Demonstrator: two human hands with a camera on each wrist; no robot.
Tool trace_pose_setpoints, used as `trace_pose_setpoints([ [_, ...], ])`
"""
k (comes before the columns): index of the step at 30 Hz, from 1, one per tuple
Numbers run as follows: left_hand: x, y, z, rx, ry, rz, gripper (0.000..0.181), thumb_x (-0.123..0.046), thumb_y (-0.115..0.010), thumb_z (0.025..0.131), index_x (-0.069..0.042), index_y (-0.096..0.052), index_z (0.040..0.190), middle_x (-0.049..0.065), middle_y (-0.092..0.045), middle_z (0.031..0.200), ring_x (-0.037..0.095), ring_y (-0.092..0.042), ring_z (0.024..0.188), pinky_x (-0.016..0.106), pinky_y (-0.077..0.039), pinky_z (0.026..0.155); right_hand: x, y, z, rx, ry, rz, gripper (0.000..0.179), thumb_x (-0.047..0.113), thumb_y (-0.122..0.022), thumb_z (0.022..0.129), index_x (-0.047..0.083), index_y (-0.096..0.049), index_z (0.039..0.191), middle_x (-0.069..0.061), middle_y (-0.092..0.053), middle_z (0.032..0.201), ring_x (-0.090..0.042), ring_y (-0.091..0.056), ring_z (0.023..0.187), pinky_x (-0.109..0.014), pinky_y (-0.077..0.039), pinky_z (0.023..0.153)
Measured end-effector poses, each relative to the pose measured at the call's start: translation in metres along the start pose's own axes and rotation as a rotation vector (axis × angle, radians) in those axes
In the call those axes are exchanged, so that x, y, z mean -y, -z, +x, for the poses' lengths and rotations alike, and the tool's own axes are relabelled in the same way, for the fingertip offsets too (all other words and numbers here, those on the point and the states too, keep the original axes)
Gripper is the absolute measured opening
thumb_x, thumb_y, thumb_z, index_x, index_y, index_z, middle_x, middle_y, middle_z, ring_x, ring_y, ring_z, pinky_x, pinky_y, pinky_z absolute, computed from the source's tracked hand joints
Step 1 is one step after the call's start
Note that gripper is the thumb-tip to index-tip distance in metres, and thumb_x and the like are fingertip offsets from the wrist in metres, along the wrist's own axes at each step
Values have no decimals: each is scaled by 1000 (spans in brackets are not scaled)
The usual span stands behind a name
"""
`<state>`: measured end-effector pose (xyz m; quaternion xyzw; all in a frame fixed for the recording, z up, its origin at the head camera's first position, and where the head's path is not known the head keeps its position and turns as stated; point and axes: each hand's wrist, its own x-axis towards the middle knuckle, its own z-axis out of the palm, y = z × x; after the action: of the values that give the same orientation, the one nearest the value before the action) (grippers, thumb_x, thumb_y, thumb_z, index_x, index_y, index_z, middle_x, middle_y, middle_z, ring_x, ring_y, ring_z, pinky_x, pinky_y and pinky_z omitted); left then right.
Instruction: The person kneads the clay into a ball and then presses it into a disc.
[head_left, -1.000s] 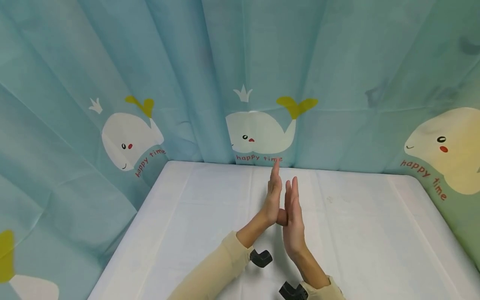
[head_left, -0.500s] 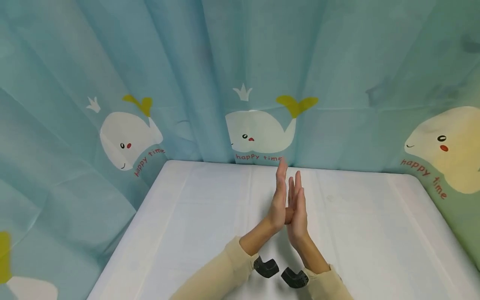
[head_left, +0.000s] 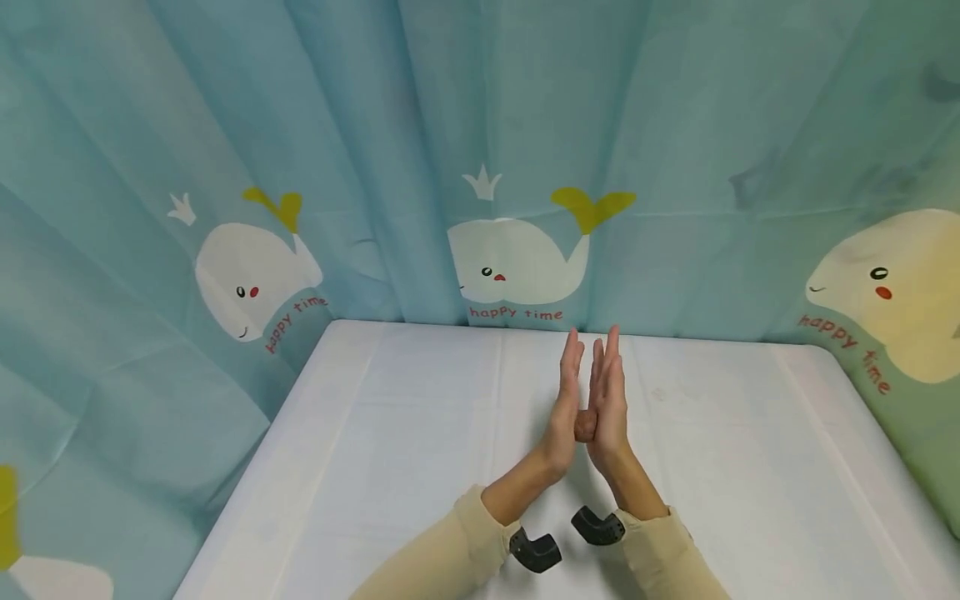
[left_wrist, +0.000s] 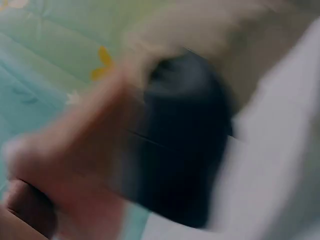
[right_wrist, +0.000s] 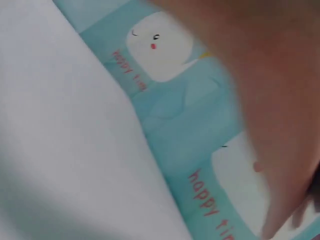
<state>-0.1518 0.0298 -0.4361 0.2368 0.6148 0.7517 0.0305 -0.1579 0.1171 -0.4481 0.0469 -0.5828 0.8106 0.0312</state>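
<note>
A small brown lump (head_left: 586,426), rounded and clay-like, is held between my two flat palms above the table. My left hand (head_left: 562,421) presses it from the left, fingers straight and pointing away from me. Opposite it, my right hand (head_left: 612,417) presses from the right with its fingers straight too. The left wrist view is blurred, but the dark brown lump (left_wrist: 31,206) shows at its lower left beside the left hand (left_wrist: 75,155). In the right wrist view the right hand (right_wrist: 280,95) fills the upper right, with a dark bit at the frame's edge.
A white-covered table (head_left: 420,433) lies beneath the hands. Behind it hangs a blue-green curtain (head_left: 405,125) printed with whales and "happy time". Black wrist cameras (head_left: 536,551) sit at both beige sleeves (head_left: 450,550), close to each other.
My palms have slid against each other: the left hand has drawn back and to the right, while the right hand has moved forward and to the right. The lump has shifted right between them.
</note>
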Motion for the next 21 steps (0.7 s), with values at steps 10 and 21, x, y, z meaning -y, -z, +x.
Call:
trace_pose_setpoints([
  [10,9,15,19,-83,-51,146,65,-53,-13,110,-24,2,167,-5,1,173,14,-3,157,53,-6,125,0,-19,-27,31,108,-150,54,49,-7,111,43,2,164,12,-1,171,3,-39,137,-20,-35,101],
  [21,8,-2,-1,51,-36,153,71,-61,-12,107,-26,2,166,-13,1,171,10,0,156,48,-5,126,2,6,3,-68,-23,-104,56,55,-11,110,44,-1,164,16,3,171,-7,3,157,-45,1,126],
])
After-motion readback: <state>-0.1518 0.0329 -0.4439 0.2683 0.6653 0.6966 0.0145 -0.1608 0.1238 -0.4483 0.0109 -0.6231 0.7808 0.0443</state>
